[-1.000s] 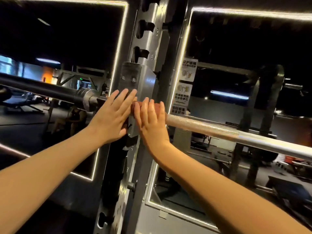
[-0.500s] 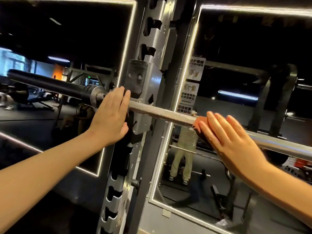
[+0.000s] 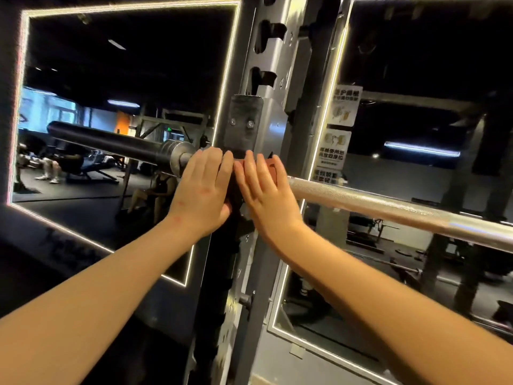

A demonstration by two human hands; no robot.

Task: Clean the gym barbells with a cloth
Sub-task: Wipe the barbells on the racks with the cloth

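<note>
Left of the rack upright (image 3: 273, 65), an LED-edged mirror (image 3: 116, 65) reflects a dim gym floor, with seated figures low in the glass. In front of that mirror the barbell's dark sleeve (image 3: 111, 142) runs toward the upright and ends in a ribbed steel collar (image 3: 180, 154) just left of it. The left hand (image 3: 202, 190) lies on the bar between the collar and the upright. Its fingers are straight and close together over the top of the bar, and its thumb is tucked low at the upright's left edge; it grips nothing. On the upright's front, a worn bolted J-hook (image 3: 245, 123) sits directly above the fingertips of both hands. The orange-brown cloth (image 3: 277, 169) is on the bar right at the upright, pressed there by the right hand (image 3: 266, 195). That hand's fingers are flat and extended over the cloth, and its thumb is out of sight. The two hands nearly touch at the fingertips. Right of the upright, the barbell (image 3: 388, 207) shows its knurled silver shaft, which slopes down and away toward the frame edge. Behind it, instruction stickers (image 3: 342, 107) are stuck along the near edge of a second lit mirror (image 3: 430, 51), just right of the upright.
</note>
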